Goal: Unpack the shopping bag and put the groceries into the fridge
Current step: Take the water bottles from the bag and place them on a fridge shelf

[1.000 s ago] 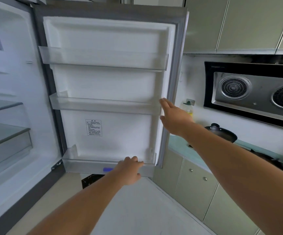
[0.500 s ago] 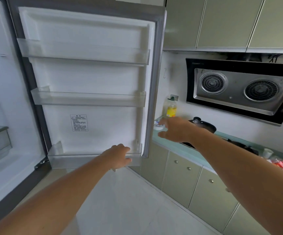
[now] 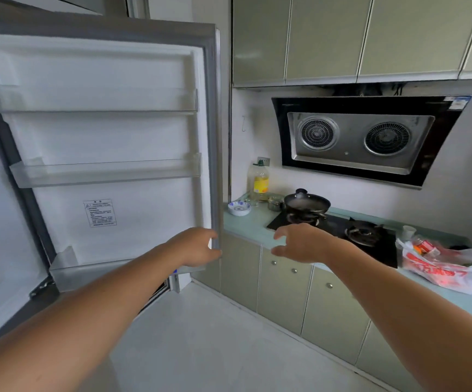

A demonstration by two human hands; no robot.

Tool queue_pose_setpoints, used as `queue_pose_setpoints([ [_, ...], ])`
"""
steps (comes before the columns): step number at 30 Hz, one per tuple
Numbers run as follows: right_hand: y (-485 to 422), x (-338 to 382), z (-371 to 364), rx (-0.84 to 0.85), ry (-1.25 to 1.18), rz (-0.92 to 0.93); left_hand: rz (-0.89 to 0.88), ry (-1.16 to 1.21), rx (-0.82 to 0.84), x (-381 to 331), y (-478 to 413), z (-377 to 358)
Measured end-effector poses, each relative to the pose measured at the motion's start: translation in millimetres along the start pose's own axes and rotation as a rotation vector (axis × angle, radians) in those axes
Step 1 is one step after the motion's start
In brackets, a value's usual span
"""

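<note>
the bag (image 3: 445, 268), white plastic with red print, lies slumped on the counter (image 3: 246, 232) at the far right, well apart from both hands, with red packets showing at its mouth. the left hand (image 3: 198, 247) curls round the free edge of the door (image 3: 110, 142), fingers wrapped on the grey seal near its lower corner. the right hand (image 3: 302, 243) hangs loose and spread in the air, holding nothing, over the counter's front edge near the stove (image 3: 339, 230). the door stands wide open, its three clear shelves (image 3: 104, 172) bare, a small label below the middle one. on the stove's left burner sits a black wok (image 3: 307, 203). left of it stand a small pot, an oil bottle (image 3: 260, 181) against the wall and a blue-patterned bowl (image 3: 239, 207). above hangs a hood (image 3: 362, 140) with two round fans, under green cabinets.
</note>
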State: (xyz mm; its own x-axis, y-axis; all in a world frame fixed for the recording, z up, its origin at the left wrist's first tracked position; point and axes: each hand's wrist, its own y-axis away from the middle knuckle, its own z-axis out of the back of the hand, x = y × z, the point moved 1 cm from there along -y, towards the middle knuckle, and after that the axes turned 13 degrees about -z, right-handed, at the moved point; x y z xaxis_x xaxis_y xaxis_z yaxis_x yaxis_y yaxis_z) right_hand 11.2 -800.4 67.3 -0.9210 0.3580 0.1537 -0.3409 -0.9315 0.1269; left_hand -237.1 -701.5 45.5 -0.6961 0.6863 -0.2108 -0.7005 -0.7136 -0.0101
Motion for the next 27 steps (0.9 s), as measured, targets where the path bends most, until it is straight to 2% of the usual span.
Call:
queue_pose_setpoints([
  [8,42,-127,-9,0.021,-0.047,-0.157,-0.152,0.048,0.032,-121,-64,-41],
  [21,140,-407,-11,0.037,-0.042,-0.5,-0.457,0.008,0.173,-388,-166,-156],
  [27,145,-486,-20,0.046,-0.098,-0.598,-0.545,0.007,0.226,-460,-199,-190],
])
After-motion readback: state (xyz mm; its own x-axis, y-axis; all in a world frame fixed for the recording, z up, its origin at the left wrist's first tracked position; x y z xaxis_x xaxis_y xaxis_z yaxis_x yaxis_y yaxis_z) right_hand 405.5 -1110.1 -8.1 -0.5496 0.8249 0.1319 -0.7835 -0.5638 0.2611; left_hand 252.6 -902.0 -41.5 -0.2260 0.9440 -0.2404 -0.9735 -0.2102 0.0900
